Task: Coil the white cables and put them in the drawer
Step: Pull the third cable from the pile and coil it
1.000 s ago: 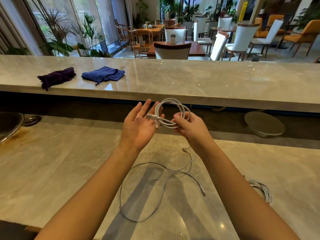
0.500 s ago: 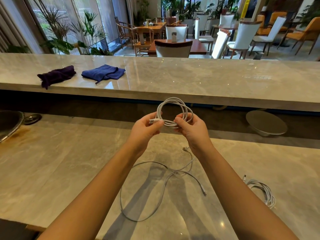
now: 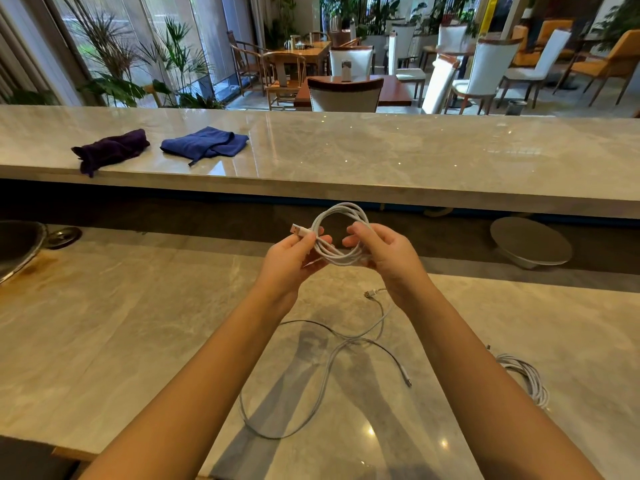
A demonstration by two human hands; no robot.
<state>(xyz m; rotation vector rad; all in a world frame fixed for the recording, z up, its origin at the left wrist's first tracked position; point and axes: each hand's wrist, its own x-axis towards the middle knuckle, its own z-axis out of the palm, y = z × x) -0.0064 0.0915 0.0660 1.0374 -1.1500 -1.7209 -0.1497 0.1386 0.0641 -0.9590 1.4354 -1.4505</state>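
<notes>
1. We hold the coiled white cable (image 3: 339, 258) in the air above the tabletop (image 3: 138, 323). Our left grip (image 3: 294, 261) pinches the strands near the USB plug (image 3: 298, 230) at nine o'clock of the loop, and our right grip (image 3: 384, 258) curls round it at three o'clock.
2. It looks light, limp and springy. We judge the loops will fan open unless pinched where the strands cross.
3. A loose cable (image 3: 347, 340) lies at six o'clock and a coiled bundle (image 3: 526, 375) at four o'clock. No drawer shows.
</notes>
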